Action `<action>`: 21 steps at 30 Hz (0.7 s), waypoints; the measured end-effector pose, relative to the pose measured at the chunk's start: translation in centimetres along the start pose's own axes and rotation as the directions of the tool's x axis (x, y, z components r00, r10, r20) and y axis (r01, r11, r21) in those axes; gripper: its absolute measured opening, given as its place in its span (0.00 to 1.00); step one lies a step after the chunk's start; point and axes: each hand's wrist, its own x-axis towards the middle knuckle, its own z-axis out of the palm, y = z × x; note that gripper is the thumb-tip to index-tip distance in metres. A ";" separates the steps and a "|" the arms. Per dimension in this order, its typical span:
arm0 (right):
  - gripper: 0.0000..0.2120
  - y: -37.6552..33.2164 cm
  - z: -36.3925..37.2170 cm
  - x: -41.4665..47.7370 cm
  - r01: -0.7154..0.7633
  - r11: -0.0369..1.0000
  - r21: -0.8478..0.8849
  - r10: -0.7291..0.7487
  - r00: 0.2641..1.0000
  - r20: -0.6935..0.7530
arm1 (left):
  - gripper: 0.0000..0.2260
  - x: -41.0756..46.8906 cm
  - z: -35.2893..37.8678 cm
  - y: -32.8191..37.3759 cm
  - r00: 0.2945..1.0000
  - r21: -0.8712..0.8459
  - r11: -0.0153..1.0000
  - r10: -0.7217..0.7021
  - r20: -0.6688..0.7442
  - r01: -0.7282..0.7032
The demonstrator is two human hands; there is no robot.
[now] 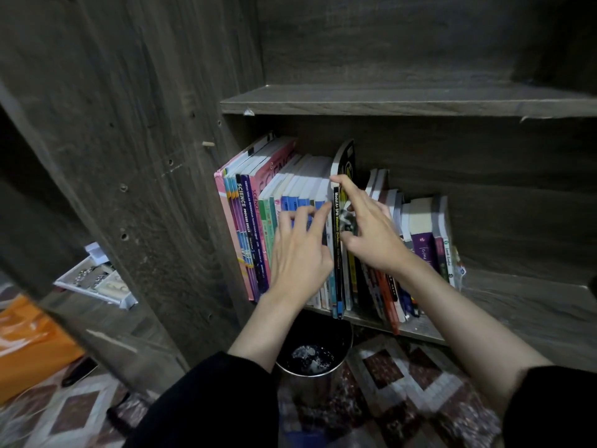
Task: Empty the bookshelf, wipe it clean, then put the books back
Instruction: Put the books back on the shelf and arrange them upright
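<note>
Books (258,202) stand in a row on the middle shelf (523,302) at the centre of the frame, so emptying seems barely begun. The right hand (371,234) pinches a black book (347,156), forefinger hooked over its top, likely to tip it out. The left hand (300,253) spreads its fingers (303,215) against the neighbouring blue spines (288,202), probably holding them back.

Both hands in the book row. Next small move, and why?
Probably slide the black-and-yellow Modul A+ book out over the front edge of the shelf. The right hand pinches it, it stands proud of the row, and the left hand rests on the blue-spined books beside it, bracing them.
</note>
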 end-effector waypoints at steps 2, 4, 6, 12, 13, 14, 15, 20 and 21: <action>0.45 0.1 0.0 0.0 -0.004 1.000 -0.007 0.004 1.000 0.013 | 0.29 -0.9 0.1 0.0 0.999 -0.007 1.000 -0.003 -0.037 0.003; 0.45 0.2 0.0 0.0 -0.007 1.000 -0.018 0.007 1.000 0.018 | 0.27 -2.7 0.4 0.2 0.997 -0.048 0.999 -0.014 -0.071 0.010; 0.45 0.2 -0.1 0.1 -0.008 1.000 -0.024 0.008 1.000 0.017 | 0.23 -4.7 0.6 0.8 0.993 -0.128 0.992 -0.027 -0.116 0.013; 0.46 -0.1 -0.2 -0.1 -0.018 1.000 -0.024 0.018 1.000 0.022 | 0.28 -3.5 2.0 1.3 0.989 -0.411 0.904 -0.144 -0.038 0.115; 0.46 -0.1 -0.3 -0.1 -0.021 0.999 -0.029 0.021 0.999 0.024 | 0.31 -3.3 2.3 1.2 0.987 -0.437 0.890 -0.159 -0.026 0.131; 0.46 -0.1 -0.3 -0.1 -0.024 0.999 -0.032 0.025 0.999 0.026 | 0.31 -3.3 2.4 1.3 0.985 -0.459 0.878 -0.170 -0.030 0.138; 0.46 -0.1 -0.3 -0.1 -0.027 0.999 -0.034 0.028 0.999 0.030 | 0.31 -3.5 2.3 1.4 0.983 -0.479 0.867 -0.178 -0.037 0.138; 0.45 0.0 -0.3 -0.1 -0.028 0.999 -0.040 0.030 0.999 0.042 | 0.30 -6.3 -0.2 1.4 0.987 -0.507 0.851 -0.158 0.003 0.138; 0.46 0.0 -0.3 -0.1 -0.034 0.999 -0.040 0.036 0.998 0.049 | 0.31 -6.9 -1.0 1.3 0.986 -0.503 0.851 -0.163 0.013 0.148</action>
